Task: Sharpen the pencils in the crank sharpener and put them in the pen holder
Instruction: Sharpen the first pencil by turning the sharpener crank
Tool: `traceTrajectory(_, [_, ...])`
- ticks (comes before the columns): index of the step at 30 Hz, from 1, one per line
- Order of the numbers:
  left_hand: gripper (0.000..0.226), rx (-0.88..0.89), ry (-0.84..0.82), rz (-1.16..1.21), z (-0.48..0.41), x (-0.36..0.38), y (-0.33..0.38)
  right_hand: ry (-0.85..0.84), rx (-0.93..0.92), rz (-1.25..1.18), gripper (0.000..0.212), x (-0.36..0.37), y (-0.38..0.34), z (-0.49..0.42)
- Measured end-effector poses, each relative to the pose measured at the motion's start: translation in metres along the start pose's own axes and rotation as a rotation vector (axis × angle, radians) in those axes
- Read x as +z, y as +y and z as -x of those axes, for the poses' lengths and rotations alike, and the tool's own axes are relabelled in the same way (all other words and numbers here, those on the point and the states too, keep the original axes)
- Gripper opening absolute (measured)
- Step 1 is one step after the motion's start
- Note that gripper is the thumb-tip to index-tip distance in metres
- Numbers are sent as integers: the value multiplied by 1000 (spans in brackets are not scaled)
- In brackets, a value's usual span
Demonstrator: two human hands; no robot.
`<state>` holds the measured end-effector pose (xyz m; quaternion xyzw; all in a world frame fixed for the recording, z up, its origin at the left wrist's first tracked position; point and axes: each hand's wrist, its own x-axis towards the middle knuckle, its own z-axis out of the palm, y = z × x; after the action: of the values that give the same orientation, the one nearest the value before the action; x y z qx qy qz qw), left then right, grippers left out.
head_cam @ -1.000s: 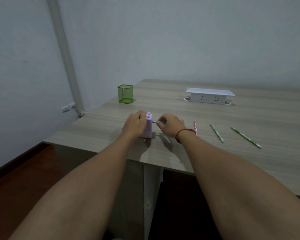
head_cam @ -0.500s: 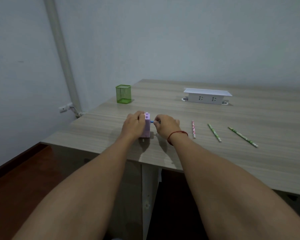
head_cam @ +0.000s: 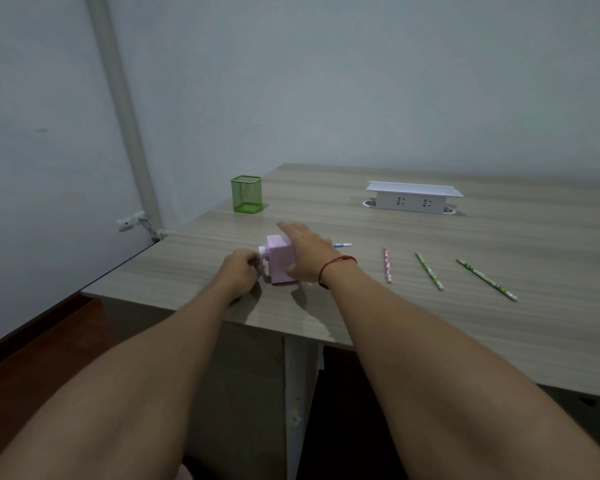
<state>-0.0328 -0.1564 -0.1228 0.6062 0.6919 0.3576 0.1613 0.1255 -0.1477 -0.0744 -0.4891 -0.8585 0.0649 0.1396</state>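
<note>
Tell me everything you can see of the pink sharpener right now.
The sharpener is a small boxy body of pale pink-lilac plastic, standing upright near the table's front-left edge. A white hub sticks out of its left side, where the left hand is closed at the crank. The right hand lies over its top and right side, steadying it. A blue pencil pokes out behind that hand; its entry is hidden.

no readable text, labels, numbers or signs on anything.
</note>
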Motion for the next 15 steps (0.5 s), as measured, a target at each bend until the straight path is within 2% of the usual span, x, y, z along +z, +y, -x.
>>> traceTrajectory(7, [24, 153, -78, -195, 3, -4, -8, -47, -23, 158, 98, 9, -16, -8])
traceTrajectory(12, [23, 193, -121, -342, -3, -10, -10, -8, 13, 150, 79, 17, -19, -10])
traceTrajectory(15, [17, 230, -113, -431, -6, -12, -10, -2, 26, 132, 79, 19, -20, -10])
